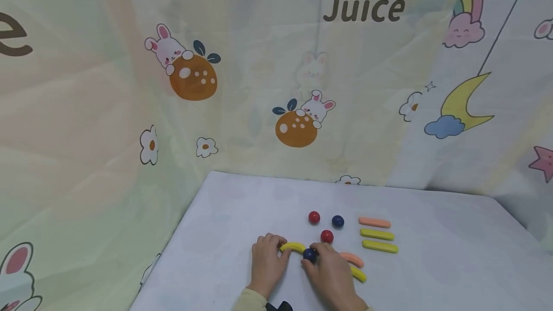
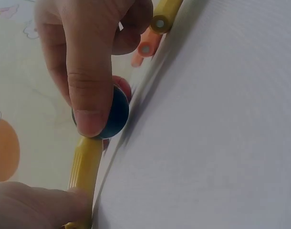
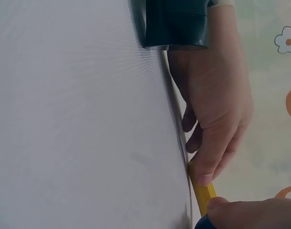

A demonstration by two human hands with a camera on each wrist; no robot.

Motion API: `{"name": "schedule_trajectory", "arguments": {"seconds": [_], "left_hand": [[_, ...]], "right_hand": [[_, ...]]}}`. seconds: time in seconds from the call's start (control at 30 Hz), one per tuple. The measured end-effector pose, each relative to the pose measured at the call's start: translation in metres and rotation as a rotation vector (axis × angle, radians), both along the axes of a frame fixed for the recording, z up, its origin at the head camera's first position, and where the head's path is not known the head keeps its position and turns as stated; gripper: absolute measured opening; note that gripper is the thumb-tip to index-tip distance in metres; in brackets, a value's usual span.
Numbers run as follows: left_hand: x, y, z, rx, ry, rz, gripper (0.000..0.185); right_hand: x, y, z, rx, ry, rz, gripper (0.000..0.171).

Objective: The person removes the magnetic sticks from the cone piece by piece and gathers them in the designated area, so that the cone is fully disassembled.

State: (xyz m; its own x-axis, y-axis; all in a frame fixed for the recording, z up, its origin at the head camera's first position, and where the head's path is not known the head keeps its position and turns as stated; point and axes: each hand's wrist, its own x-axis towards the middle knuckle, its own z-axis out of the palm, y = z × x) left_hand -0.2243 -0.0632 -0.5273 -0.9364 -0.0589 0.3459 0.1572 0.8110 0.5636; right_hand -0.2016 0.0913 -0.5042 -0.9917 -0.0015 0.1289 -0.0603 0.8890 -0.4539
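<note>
My left hand (image 1: pixel 269 259) pinches the left end of a curved yellow stick (image 1: pixel 294 246) low over the white table. Between thumb and fingers, my right hand (image 1: pixel 331 272) grips a dark blue ball (image 1: pixel 309 254). In the left wrist view the blue ball (image 2: pixel 118 113) meets the end of the yellow stick (image 2: pixel 86 160). Partly hidden behind the right hand lie a curved orange stick (image 1: pixel 353 258) and another yellow stick (image 1: pixel 358 274). In the right wrist view the left thumb and fingers hold the yellow stick (image 3: pixel 201 196).
Beyond the hands sit two red balls (image 1: pixel 314 217) and another dark blue ball (image 1: pixel 338 221). To their right lie a straight orange stick (image 1: pixel 374 222) and two straight yellow sticks (image 1: pixel 379 246) in a stack of rows. A printed cloth (image 1: pixel 259 167) hangs behind the table (image 1: pixel 207 234).
</note>
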Motion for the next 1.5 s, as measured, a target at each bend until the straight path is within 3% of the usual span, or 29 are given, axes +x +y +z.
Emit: {"name": "schedule_trajectory", "arguments": {"seconds": [0.43, 0.6, 0.83, 1.03, 1.37, 1.5], "left_hand": [[-0.002, 0.001, 0.001, 0.001, -0.048, 0.047, 0.017], [-0.004, 0.0, -0.001, 0.031, -0.051, 0.05, 0.017], [-0.004, -0.002, -0.002, 0.051, -0.05, 0.034, 0.014], [-0.003, 0.0, 0.001, 0.058, -0.065, 0.037, 0.011], [-0.003, 0.001, 0.002, 0.073, -0.061, 0.032, 0.01], [-0.003, 0.001, 0.001, 0.092, -0.051, 0.061, 0.008]], "right_hand": [[0.007, 0.01, 0.013, -0.074, 0.006, -0.046, 0.042], [-0.007, 0.041, 0.021, -0.145, 0.077, -0.079, 0.043], [-0.031, 0.079, 0.017, -0.191, 0.004, -0.177, 0.046], [-0.038, 0.084, 0.013, -0.226, -0.053, -0.169, 0.047], [-0.045, 0.084, 0.006, -0.191, -0.05, -0.145, 0.048], [-0.047, 0.082, 0.004, -0.184, -0.047, -0.141, 0.047]]}}
